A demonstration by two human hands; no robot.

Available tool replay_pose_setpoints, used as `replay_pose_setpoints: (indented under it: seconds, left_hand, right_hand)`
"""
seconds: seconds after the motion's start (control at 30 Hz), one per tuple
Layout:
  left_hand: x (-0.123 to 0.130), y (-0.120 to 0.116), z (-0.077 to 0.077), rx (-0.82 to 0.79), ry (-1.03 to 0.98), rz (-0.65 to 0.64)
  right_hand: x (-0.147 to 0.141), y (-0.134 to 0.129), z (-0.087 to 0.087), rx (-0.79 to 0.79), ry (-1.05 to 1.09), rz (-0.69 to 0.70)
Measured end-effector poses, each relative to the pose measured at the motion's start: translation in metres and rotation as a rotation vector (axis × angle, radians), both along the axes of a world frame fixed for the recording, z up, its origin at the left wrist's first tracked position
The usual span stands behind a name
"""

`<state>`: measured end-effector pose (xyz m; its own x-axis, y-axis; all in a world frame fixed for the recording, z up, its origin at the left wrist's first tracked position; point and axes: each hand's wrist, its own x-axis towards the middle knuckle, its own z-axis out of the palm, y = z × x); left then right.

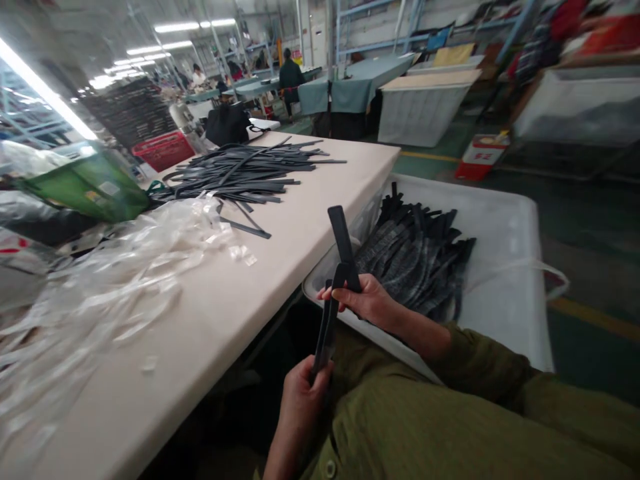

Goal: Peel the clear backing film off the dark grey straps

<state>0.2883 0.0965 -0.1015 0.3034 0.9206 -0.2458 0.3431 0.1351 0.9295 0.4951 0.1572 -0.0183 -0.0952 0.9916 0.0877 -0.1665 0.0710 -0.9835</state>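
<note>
Black strips [342, 237] stand up between my two hands, over the gap beside the table edge. My left hand [306, 387] is closed round their lower end. Higher up, my right hand [367, 299] pinches them near the middle, where one piece bends over another. A pile of dark strips [250, 170] lies on the pale table [280, 267]. Many more dark strips [420, 253] fill part of the white bin [505, 233] to the right of my hands.
Translucent film strips [135, 267] cover the table's left side, near a green bag [90, 183] and a red crate [165, 150]. A red and white container [483, 157] stands on the floor beyond the bin. People work at far tables.
</note>
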Motion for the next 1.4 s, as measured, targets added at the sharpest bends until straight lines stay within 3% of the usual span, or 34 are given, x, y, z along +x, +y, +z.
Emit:
replay_pose_setpoints:
  seconds: [0.07, 0.17, 0.27, 0.37, 0.5, 0.67, 0.77, 0.87, 1.03, 1.13, 1.23, 1.4]
  left_hand:
    - [0.002, -0.003, 0.001, 0.029, -0.017, -0.036]
    - [-0.001, -0.004, -0.002, 0.017, -0.07, -0.058]
    - [-0.011, -0.001, -0.015, -0.056, -0.061, -0.013]
    - [-0.019, 0.001, -0.032, -0.072, -0.006, 0.007]
    - [-0.02, 0.0, -0.046, -0.051, 0.058, -0.03]
    - [-0.018, -0.004, -0.059, 0.012, 0.15, -0.042]
    - [-0.02, -0.004, -0.067, 0.079, 0.192, -0.033]
    - [-0.021, -0.003, -0.072, 0.133, 0.212, -0.069]
    - [-0.021, 0.001, -0.074, 0.152, 0.232, -0.108]
    - [-0.023, 0.001, -0.075, 0.156, 0.233, -0.117]
    - [-0.025, 0.001, -0.074, 0.155, 0.219, -0.113]
    - [-0.026, 0.003, -0.059, 0.041, 0.2, -0.126]
  right_hand:
    - [0.017, -0.007, 0.009, 0.016, -0.017, -0.048]
    - [0.054, -0.018, 0.031, 0.083, -0.039, -0.249]
    - [0.104, -0.028, 0.055, 0.184, -0.136, -0.508]
    - [0.158, -0.035, 0.066, 0.317, -0.305, -0.73]
    - [0.224, -0.035, 0.053, 0.379, -0.599, -0.95]
    - [0.268, -0.029, -0.001, 0.082, -1.085, -0.908]
    - [0.26, -0.032, -0.041, 0.02, -1.201, -0.801]
    - [0.232, -0.04, -0.077, -0.051, -1.277, -0.61]
    - [0.176, -0.047, -0.116, -0.165, -1.344, -0.24]
    - [0.157, -0.042, -0.124, -0.198, -1.347, -0.1]
    - [0.149, -0.037, -0.12, -0.202, -1.325, -0.019]
    - [0.126, -0.037, -0.088, -0.17, -1.23, 0.05]
